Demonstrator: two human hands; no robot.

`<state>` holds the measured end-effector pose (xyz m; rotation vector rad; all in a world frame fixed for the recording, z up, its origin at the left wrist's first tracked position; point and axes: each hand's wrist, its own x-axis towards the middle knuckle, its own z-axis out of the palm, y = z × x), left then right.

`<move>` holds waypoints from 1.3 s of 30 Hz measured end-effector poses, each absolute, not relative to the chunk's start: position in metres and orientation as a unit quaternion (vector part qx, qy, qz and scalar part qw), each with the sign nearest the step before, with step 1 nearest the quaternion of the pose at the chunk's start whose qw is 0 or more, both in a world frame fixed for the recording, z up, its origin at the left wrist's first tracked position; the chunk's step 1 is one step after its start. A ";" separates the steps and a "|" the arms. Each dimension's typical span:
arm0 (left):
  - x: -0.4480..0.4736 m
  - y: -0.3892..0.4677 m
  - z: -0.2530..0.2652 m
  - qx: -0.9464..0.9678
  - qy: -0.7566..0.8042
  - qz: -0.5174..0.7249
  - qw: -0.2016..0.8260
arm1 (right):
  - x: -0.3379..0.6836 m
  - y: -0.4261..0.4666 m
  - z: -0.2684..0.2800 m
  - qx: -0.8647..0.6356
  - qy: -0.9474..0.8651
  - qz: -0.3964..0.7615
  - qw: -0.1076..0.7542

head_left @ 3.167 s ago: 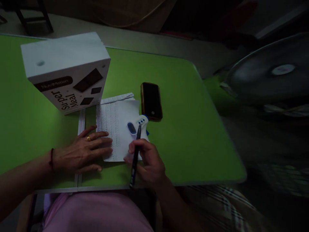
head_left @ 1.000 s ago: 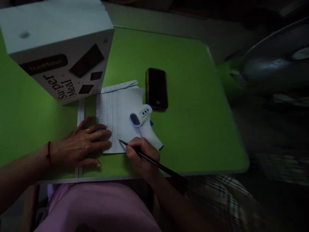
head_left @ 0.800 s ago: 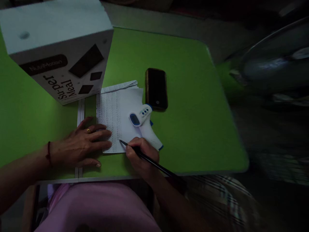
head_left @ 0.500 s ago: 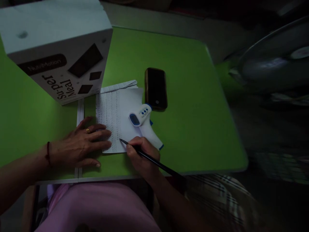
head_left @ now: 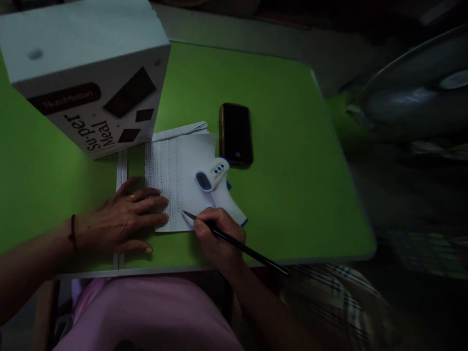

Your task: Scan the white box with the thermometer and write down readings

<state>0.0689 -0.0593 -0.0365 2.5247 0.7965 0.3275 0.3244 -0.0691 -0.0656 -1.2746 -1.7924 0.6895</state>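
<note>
In the head view, my right hand [head_left: 221,239] is closed around a long black pen [head_left: 244,248], its tip at the paper near the end of the written lines. The sheet of paper [head_left: 195,156] carries dense rows of small handwriting on its left part; its right part is blank. My left hand [head_left: 126,219] lies flat with fingers spread, the fingertips on the sheet's lower left and the rest on the table. A white and blue infrared thermometer [head_left: 212,174] rests on the sheet's right side, just above my right hand, which partly hides its handle.
A black phone [head_left: 236,134] in a brown-edged case lies right of the paper on the green table [head_left: 292,161]. A tall white printed box [head_left: 87,63] stands at the back left. Beyond the table's right edge is a round fan-like object [head_left: 413,87], dim and blurred.
My right hand and the pen have shifted slightly to the right, and the pen's rear end has swung a little. My left hand, the paper and the thermometer stay in place.
</note>
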 end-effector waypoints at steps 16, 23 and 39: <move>0.069 -0.059 -0.033 0.922 0.293 0.101 0.233 | 0.323 -0.068 -0.063 -0.508 -0.716 0.258 0.403; 0.069 -0.059 -0.034 0.915 0.301 0.102 0.248 | 0.322 -0.068 -0.063 -0.510 -0.711 0.255 0.412; 0.070 -0.059 -0.031 0.921 0.296 0.102 0.232 | 0.331 -0.067 -0.059 -0.405 -0.815 0.070 0.408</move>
